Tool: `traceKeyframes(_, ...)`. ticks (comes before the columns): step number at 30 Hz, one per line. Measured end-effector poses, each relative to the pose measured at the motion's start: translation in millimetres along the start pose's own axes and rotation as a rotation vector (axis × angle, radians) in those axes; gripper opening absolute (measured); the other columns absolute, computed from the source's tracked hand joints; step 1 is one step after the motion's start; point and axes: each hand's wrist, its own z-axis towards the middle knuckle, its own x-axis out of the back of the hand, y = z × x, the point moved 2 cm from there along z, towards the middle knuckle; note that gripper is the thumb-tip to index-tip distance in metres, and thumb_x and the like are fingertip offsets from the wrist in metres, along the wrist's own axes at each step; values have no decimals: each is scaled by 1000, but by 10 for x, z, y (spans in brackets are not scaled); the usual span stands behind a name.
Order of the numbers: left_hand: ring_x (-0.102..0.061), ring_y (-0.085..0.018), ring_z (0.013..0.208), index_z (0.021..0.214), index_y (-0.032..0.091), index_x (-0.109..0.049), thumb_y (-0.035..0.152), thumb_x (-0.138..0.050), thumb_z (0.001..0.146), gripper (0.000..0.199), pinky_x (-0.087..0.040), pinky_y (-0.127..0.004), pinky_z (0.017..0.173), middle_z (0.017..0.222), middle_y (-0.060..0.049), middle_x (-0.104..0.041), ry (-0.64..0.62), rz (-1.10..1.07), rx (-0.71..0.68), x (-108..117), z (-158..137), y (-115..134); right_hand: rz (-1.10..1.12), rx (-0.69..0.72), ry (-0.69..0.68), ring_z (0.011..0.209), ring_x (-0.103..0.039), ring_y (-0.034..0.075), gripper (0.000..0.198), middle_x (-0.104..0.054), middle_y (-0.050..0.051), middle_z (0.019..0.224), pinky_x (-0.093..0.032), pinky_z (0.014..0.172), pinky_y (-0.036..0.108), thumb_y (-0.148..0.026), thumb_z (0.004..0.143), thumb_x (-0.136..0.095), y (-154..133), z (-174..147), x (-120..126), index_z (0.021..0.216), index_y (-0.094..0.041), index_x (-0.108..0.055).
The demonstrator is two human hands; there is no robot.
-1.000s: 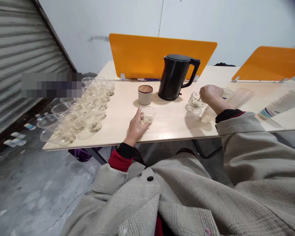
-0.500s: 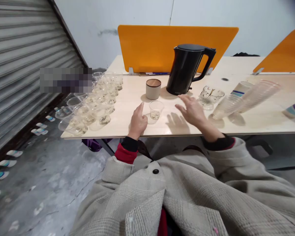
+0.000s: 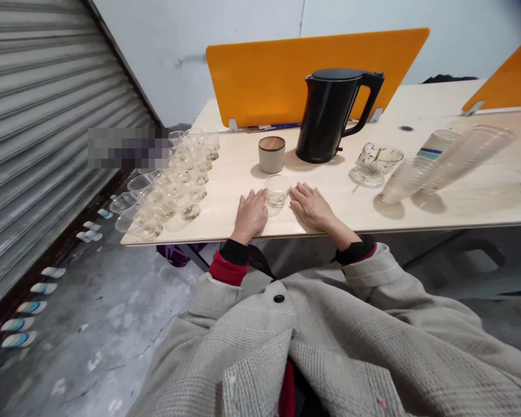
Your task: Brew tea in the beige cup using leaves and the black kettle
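A clear plastic cup [image 3: 277, 191] with a little pale liquid and dark bits at its bottom stands upright near the table's front edge. My left hand [image 3: 250, 216] rests palm down just left of it, fingers stretched out. On the cup's other side my right hand [image 3: 311, 205] lies flat with its fingers extended. Both hands are close to the cup; whether the fingertips touch it I cannot tell. Behind the cup stands a grey canister [image 3: 271, 156] with a wooden lid. A black electric kettle [image 3: 325, 119] is to the canister's right.
Many similar cups [image 3: 186, 174] crowd the table's left end. At right are a glass bowl [image 3: 375, 165] with dark leaf bits, leaning stacks of clear cups [image 3: 464, 156] and a striped paper cup [image 3: 438, 145]. An orange divider [image 3: 260, 87] rises behind. Striped cups [image 3: 32, 307] line the floor.
My right hand has come left and down from near the kettle to beside the cup, and now lies flat. My left hand has turned palm down. The view has shifted slightly.
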Motion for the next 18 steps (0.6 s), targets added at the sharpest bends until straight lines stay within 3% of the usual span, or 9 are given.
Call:
traceKeyframes(6,-34,-30,166,163,19,-50,14,-36,102,63,-19,-61,137,173,-6,-45,5,-18,9,-13,13,-29,-12,-15,-11,163,-34,39,61,-38,21,175,-31,131,63,-35,110,-34,-22,9,12,165,-9,-44)
traceKeyframes(11,-34,-28,166,164,12,-47,13,-36,101,64,-20,-57,138,174,-11,-43,40,-34,18,-31,17,-43,7,-40,4,164,-32,38,66,-34,21,177,-29,132,59,-34,110,-32,28,36,-39,168,-3,-37)
traceKeyframes(15,-36,-28,165,163,13,-49,14,-37,102,61,-22,-55,137,173,-12,-45,74,-50,21,-43,15,-50,-30,14,31,157,-41,37,61,-45,22,170,-35,128,56,-32,109,-32,22,66,-5,163,-6,-45)
traceKeyframes(18,-38,-27,164,161,14,-51,14,-38,102,60,-23,-55,137,171,-12,-48,88,-59,20,-45,15,-52,-53,13,48,139,-54,38,56,-60,20,156,-47,116,54,-34,110,-32,-2,114,72,157,-13,-54)
